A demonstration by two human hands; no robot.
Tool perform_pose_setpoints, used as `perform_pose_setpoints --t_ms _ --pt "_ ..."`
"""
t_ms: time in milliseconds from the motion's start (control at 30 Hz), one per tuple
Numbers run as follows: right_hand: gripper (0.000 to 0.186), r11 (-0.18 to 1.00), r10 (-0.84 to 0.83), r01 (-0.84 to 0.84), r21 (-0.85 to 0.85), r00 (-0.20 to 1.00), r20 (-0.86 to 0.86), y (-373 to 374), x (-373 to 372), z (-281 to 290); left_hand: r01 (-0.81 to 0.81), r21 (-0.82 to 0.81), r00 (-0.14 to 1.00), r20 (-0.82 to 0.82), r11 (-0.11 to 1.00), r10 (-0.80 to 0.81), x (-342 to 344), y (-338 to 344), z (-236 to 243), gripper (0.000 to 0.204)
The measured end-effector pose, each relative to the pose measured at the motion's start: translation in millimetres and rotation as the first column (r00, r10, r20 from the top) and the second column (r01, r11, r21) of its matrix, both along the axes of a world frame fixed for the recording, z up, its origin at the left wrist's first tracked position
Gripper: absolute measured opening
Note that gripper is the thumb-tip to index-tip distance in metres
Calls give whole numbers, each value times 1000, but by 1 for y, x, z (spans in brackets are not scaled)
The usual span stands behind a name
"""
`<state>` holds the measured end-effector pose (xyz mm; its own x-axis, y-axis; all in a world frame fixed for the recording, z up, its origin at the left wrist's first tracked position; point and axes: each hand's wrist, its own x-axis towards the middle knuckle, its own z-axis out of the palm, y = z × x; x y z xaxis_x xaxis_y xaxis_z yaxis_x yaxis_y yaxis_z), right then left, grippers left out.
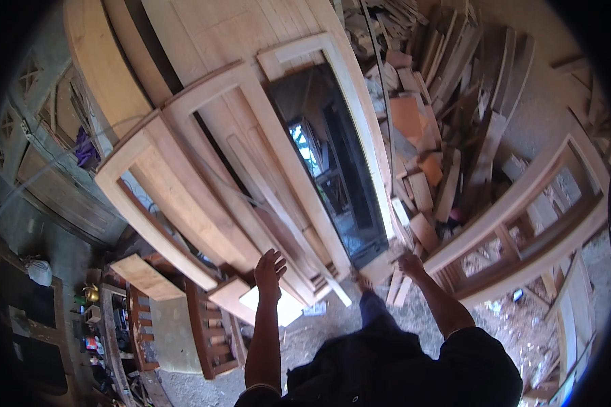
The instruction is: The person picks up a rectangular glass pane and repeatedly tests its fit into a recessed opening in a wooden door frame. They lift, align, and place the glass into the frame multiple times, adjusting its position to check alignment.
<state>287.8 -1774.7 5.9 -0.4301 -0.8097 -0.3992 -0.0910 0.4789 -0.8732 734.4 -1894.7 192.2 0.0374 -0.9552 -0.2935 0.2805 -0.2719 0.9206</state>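
Observation:
My left hand [270, 273] is raised over the lower ends of several long wooden boards [190, 197], its fingers loosely bent and apart, with nothing seen in them. My right hand [409, 263] is between a tall dark glass panel [336, 163] in a pale wooden frame [358, 115] and a slatted wooden frame [499, 220] at the right. It appears close to the near end of that right-hand frame; its fingers are too small and dim to make out. An open rectangular frame [153, 234] leans among the boards on the left.
A heap of wood offcuts [428, 129] lies beyond the glass panel. To the left are a slatted brown wooden piece [210, 332], a loose plywood panel [147, 277] and a cluttered shelf [115, 319]. Scraps litter the floor [502, 332] on the right.

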Motion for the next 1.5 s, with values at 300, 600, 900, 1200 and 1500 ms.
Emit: perform_pose_setpoints --t_ms 300,600,900,1200,1500 --pt "35 868 141 -345 -357 861 -489 -404 -40 228 -127 -77 991 -63 989 122 -154 -219 59 51" --pt "42 809 42 -261 -527 919 -391 -610 -62 282 -170 -146 980 82 975 184 -221 -395 69 69" --pt "53 796 -89 -212 -567 886 -456 -667 -59 258 -193 -347 803 482 918 351 -274 -431 74 89" --pt "40 735 -7 -185 -652 960 -280 -663 -61 273 -283 -187 732 592 941 338 -273 -443 92 85" --pt "39 804 38 -1 -594 998 49 -682 -65 276 -233 -242 801 502 942 327 -270 -440 98 82"
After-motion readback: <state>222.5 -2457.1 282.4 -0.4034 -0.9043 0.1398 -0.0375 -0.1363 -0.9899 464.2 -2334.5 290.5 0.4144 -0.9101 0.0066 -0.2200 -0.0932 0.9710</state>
